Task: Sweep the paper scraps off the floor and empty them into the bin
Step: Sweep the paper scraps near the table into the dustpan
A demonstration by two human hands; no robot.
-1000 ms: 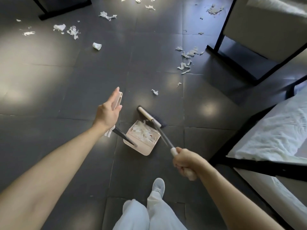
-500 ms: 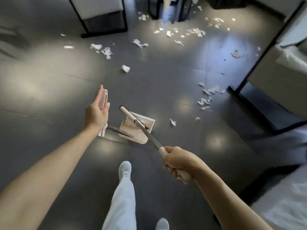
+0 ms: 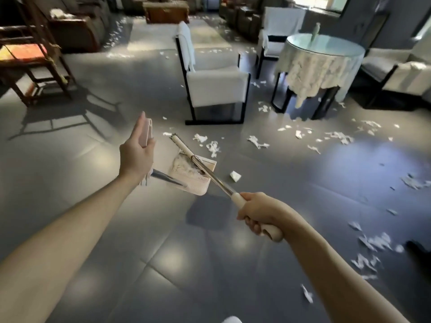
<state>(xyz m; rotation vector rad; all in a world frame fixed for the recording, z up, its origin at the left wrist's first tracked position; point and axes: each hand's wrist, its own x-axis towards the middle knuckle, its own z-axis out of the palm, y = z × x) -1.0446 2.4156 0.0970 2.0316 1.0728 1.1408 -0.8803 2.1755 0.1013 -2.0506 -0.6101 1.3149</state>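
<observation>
Head view: sweeping in progress, with 1 load gathered. The left hand (image 3: 136, 157) holds the pale grip of the long-handled dustpan (image 3: 198, 183). 1 finger lies straight along the grip and the other fingers are hidden behind it. The right hand (image 3: 258, 214) is closed round the end grip of the broom (image 3: 211, 174). The broom's shaft crosses over the pan and its head sits at the pan's far edge.

The pan holds a heap of collected paper scraps (image 3: 185, 163). It casts a shadow on the floor (image 3: 151, 252) on the side nearer the person, so it appears to be lifted clear of the tiles.

Remaining litter:
- Loose scraps (image 3: 212, 146) lie just beyond the pan.
- A folded piece (image 3: 235, 176) lies just to its right.
- A wide scatter (image 3: 335, 136) spreads near the round desk (image 3: 324, 57) and the white chair (image 3: 217, 87).
- A further patch (image 3: 375, 242) lies at lower right.
- More litter shows far back in the room.

No bin is in view, so no emptying can be confirmed. Judged overall, the task is at an early-to-middle stage. Most of the visible litter is unswept, and the load in the pan has yet to reach the bin.
</observation>
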